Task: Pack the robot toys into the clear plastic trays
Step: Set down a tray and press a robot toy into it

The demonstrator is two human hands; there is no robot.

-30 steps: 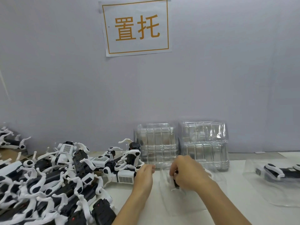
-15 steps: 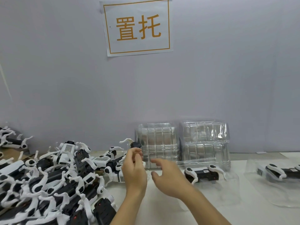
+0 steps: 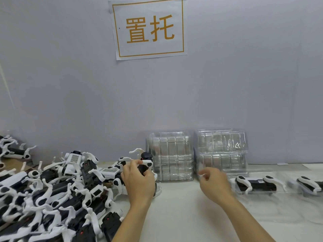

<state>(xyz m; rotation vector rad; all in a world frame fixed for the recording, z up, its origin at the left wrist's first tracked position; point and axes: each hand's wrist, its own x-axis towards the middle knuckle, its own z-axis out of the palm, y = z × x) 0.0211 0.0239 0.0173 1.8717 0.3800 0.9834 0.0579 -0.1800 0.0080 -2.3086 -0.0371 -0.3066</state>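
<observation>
A heap of black-and-white robot toys [image 3: 57,193] covers the table's left side. My left hand [image 3: 139,180] grips one robot toy [image 3: 146,165] at the heap's right edge, fingers curled round its body. My right hand [image 3: 212,182] hovers blurred over the table with loosely bent fingers and holds nothing. It is just in front of the right stack of clear plastic trays [image 3: 221,149]. Right of it a packed robot toy [image 3: 256,184] lies in a clear tray [image 3: 236,172]. A second packed toy [image 3: 310,185] lies at the right edge.
A left stack of clear trays [image 3: 170,156] stands against the grey wall. A paper sign with orange characters [image 3: 148,28] hangs above. The white tabletop [image 3: 183,215] lies between my arms. More toys [image 3: 12,151] lie at the far left.
My left hand has closed round a robot toy at the heap's edge. My right hand has moved right, toward the tray stack. The packed tray has slid further right.
</observation>
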